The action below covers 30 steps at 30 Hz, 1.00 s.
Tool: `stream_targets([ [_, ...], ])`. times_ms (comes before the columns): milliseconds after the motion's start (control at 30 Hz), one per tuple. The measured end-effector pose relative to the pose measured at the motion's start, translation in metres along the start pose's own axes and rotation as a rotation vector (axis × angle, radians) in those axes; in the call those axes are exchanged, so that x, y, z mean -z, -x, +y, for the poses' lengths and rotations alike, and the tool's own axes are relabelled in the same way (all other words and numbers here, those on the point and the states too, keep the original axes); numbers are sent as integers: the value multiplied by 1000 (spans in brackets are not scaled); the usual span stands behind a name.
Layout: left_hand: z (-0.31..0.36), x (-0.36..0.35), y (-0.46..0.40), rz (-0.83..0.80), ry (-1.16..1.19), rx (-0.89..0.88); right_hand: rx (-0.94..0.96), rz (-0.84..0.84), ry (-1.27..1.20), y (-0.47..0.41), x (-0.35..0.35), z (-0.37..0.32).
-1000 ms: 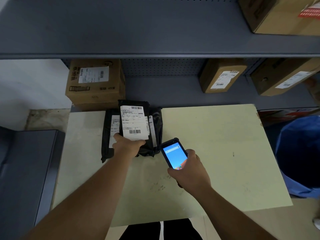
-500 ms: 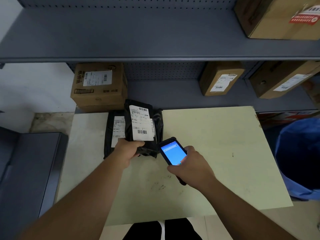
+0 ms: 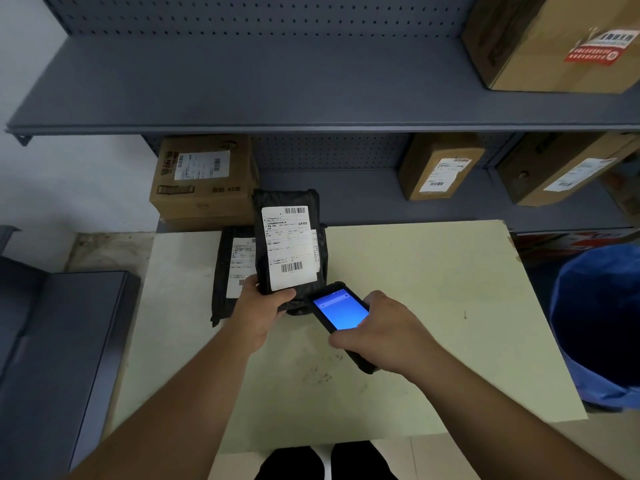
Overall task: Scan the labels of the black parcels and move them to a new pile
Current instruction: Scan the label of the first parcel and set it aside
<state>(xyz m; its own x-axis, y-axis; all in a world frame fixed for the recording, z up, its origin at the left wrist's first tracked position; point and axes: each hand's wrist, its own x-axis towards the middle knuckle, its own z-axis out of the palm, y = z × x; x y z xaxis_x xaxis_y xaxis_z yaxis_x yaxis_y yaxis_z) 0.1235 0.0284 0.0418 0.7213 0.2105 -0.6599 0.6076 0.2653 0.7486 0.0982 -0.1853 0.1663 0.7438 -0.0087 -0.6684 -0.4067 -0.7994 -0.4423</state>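
Observation:
My left hand (image 3: pixel 261 306) grips the lower edge of a black parcel (image 3: pixel 287 202) and holds it raised and tilted up, its white barcode label (image 3: pixel 289 249) facing me. Under and behind it a pile of black parcels (image 3: pixel 230 268) lies at the back left of the pale green table (image 3: pixel 433 306); how many it holds is hidden. My right hand (image 3: pixel 388 323) holds a black handheld scanner (image 3: pixel 341 308) with a lit blue screen, its top end just below the lifted parcel's label.
Grey metal shelves (image 3: pixel 311 109) run behind the table with cardboard boxes (image 3: pixel 204 181) on them. A blue bin (image 3: pixel 602 323) stands to the right of the table. A grey surface (image 3: pixel 52 341) sits to the left.
My left hand has lifted the top parcel higher off the pile and tilted it up. The scanner in my right hand has moved closer to its label.

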Motion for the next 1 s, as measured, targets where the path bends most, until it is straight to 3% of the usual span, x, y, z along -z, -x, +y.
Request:
stream_targets([
  [1000, -9, 4, 3, -46, 38, -49, 8, -5, -50, 11, -5, -12],
])
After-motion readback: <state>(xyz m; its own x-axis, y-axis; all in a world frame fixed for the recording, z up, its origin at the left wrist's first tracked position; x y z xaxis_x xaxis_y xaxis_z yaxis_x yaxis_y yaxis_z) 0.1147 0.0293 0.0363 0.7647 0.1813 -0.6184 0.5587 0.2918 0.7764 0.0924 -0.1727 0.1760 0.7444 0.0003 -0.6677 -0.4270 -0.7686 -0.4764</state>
